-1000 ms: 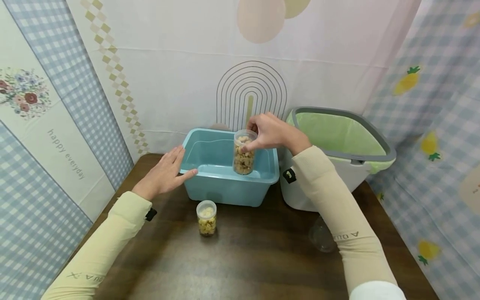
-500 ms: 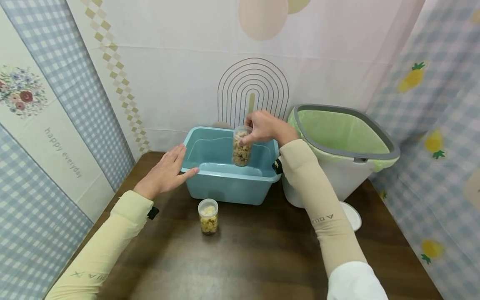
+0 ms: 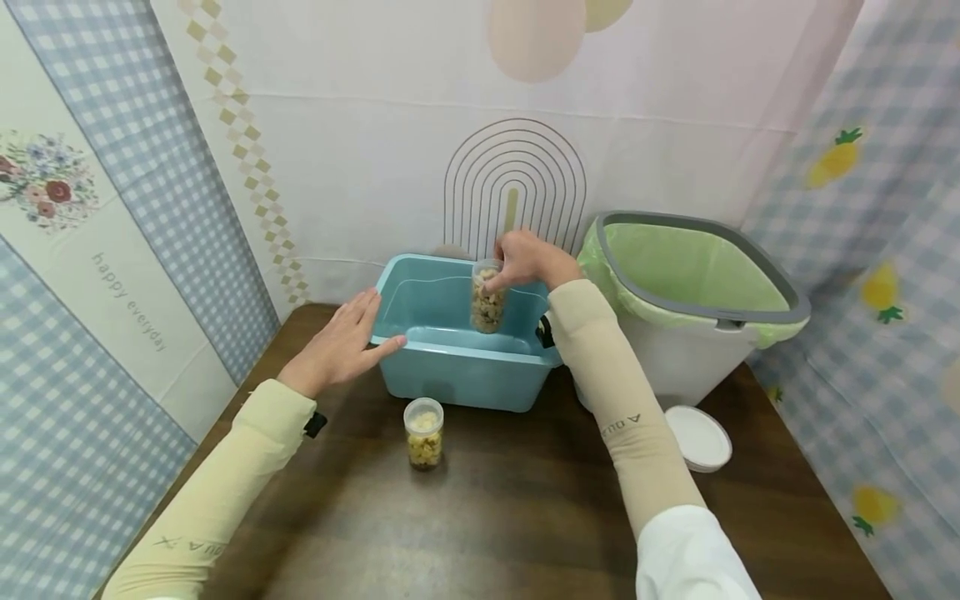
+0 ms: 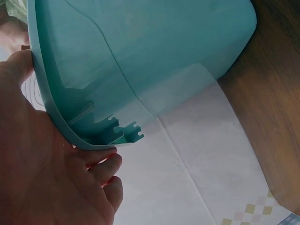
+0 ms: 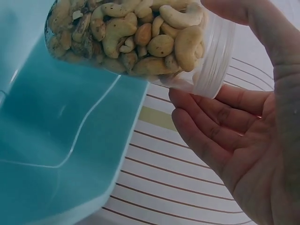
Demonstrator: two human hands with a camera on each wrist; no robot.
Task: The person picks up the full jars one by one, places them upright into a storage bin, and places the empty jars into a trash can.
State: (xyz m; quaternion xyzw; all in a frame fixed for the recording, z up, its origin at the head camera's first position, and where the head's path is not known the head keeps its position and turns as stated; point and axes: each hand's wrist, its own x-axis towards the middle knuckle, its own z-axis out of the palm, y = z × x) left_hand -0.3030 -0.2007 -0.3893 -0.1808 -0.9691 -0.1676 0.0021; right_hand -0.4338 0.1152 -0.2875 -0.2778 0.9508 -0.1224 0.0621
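Note:
In the head view, my right hand (image 3: 528,257) pinches a clear plastic jar (image 3: 487,307) near its top, thumb on one side and fingers on the other. Cashew nuts (image 5: 140,40) fill much of the jar, as the right wrist view shows. It hangs upright within the blue plastic basin (image 3: 465,375), lower than the rim's back edge. My left hand (image 3: 337,346) lies at the basin's left rim with fingers extended and the thumb across the front corner. A second clear jar (image 3: 424,437), with pale yellow pieces inside, stands on the table in front of the basin.
A white bin (image 3: 667,358) with a grey rim and green liner stands right of the basin. Near its foot lies a white round lid-like disc (image 3: 699,437), partly behind my right sleeve. The dark wooden table (image 3: 480,533) ends at patterned cloth on its sides and back.
My right hand has carried the cashew jar back from over the front rim and down into the basin. My right forearm swung left, uncovering the white disc. My left hand stays at the rim.

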